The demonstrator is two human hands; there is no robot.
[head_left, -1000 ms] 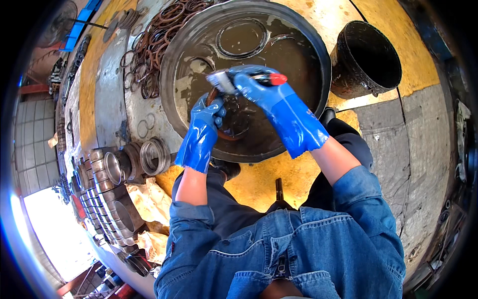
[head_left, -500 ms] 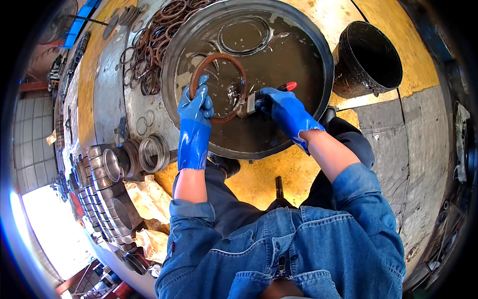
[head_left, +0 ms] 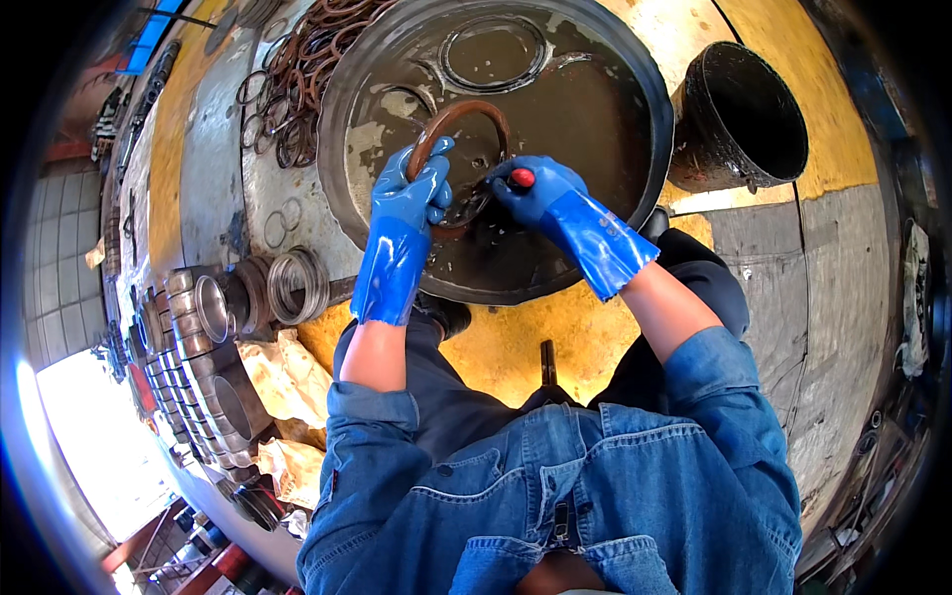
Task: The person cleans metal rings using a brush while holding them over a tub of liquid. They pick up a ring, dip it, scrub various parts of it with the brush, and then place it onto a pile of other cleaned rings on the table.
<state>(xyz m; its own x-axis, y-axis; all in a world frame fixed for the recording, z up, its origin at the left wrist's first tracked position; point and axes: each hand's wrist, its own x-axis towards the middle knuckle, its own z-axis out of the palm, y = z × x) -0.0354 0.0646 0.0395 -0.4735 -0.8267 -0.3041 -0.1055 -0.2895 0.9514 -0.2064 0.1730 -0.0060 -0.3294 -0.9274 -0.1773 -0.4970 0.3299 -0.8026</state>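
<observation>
My left hand (head_left: 415, 186), in a blue rubber glove, is closed around the left side of a reddish-brown ring (head_left: 474, 106), holding it tilted above a wide dark pan (head_left: 658, 119) of murky liquid. My gloved right hand (head_left: 543, 188) grips a brush by its handle, whose red end (head_left: 523, 178) points up between the fingers. The brush head is mostly hidden by the hand, close to the ring's right side. Another large, thin ring (head_left: 544, 52) lies in the liquid at the pan's far side.
A black bucket (head_left: 746, 114) stands right of the pan. Brown rings (head_left: 307, 84) are heaped at the far left. Thin metal rings (head_left: 297, 286) and stacked metal cylinders (head_left: 203, 362) stand at left, near crumpled brown paper (head_left: 288, 377).
The ring and my left hand have shifted right, the ring tilting more edge-on. My right hand has turned and come closer to the ring, with the brush handle now pointing upward.
</observation>
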